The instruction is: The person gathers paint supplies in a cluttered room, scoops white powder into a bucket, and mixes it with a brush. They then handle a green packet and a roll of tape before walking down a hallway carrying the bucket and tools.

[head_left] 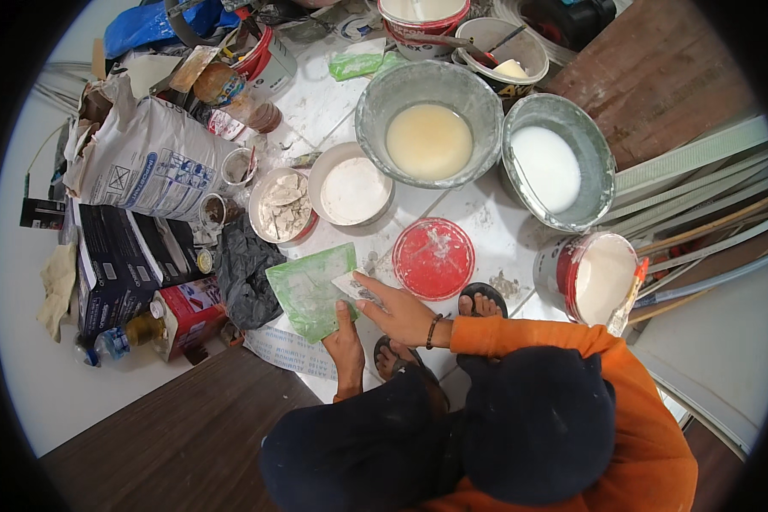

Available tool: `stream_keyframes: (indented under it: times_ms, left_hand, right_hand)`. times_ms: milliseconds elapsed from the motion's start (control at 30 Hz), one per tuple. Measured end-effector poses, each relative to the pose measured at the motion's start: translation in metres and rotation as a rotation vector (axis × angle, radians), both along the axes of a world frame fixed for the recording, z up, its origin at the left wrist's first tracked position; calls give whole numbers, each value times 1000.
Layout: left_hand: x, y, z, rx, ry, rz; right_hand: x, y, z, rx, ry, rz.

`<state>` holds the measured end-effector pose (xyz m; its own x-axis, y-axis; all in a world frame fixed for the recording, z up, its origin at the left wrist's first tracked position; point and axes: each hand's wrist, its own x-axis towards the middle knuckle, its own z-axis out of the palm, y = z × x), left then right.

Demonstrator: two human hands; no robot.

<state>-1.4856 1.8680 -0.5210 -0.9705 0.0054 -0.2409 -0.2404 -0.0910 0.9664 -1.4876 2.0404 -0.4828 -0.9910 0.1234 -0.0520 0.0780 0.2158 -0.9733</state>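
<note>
My left hand grips the near edge of a translucent green plastic sheet, its thumb lying on top. White smears cover the sheet, which is tilted in front of my legs. My right hand comes in from the right in an orange sleeve. Its fingers hold a small flat whitish scraper against the sheet's right side. The scraper has grey smudges, and part of it is hidden under the fingers. Just right of the hands, a round red lid with white splashes lies on the floor.
Beyond the hands stand a tub of whitish chunks, a white tub, a basin of yellowish liquid and a basin of white liquid. A bucket with a brush is at right. Sacks and boxes crowd the left.
</note>
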Motion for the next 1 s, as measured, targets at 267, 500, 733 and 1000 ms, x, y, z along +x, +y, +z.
stream_keyframes:
  times_ms: [267, 500, 733, 1000]
  left_hand:
    - [0, -3, -2, -81, -23, -38]
    - [-8, -6, 10, 370, -150, 14]
    - [-27, -20, -10, 1462, -278, -72]
    - [-24, -8, -13, 1470, -460, -66]
  right_hand:
    - [9, -13, -27, 1, 91, 43]
    - [-7, 36, -23, -603, -474, -32]
    - [7, 38, 32, -746, -507, 810]
    - [20, -9, 44, -173, -72, 799]
